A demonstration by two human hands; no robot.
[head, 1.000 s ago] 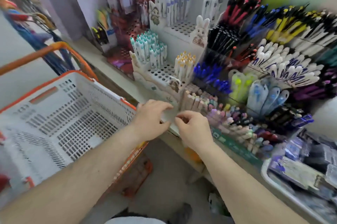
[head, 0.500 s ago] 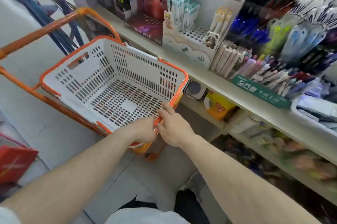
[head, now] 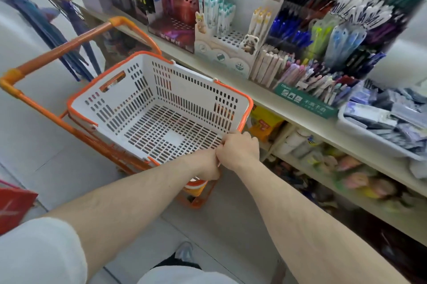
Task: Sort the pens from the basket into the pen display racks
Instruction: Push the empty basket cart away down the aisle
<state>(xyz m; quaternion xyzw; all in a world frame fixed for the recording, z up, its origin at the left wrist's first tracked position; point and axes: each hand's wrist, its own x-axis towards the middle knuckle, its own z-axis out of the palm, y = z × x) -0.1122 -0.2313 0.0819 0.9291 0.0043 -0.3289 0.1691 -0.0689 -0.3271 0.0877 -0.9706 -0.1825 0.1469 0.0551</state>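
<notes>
1. Pens (head: 298,71) stand in the pen display racks (head: 233,52) on the shelf (head: 261,96), upright in the white racks and leaning in rows in the darker ones further right.
2. Teal-capped pens (head: 216,10) fill the back of a white rack with cartoon animal figures; yellow-capped pens (head: 261,20) stand just beside them.
3. The white basket (head: 129,108) with an orange rim sits on an orange trolley frame (head: 69,46), near the shelf edge; no pens show on its slotted bottom.
4. The right hand (head: 239,149) grips the near corner of the basket rim, fingers curled over the orange edge.
5. The left hand (head: 205,166) touches the right hand at the same corner; its fingers are hidden behind the wrist, so I cannot tell its grip.
6. A grey tray (head: 369,145) of packaged items sits on the shelf to the right of the racks.
7. A lower shelf (head: 323,182) holds blurred coloured goods.
</notes>
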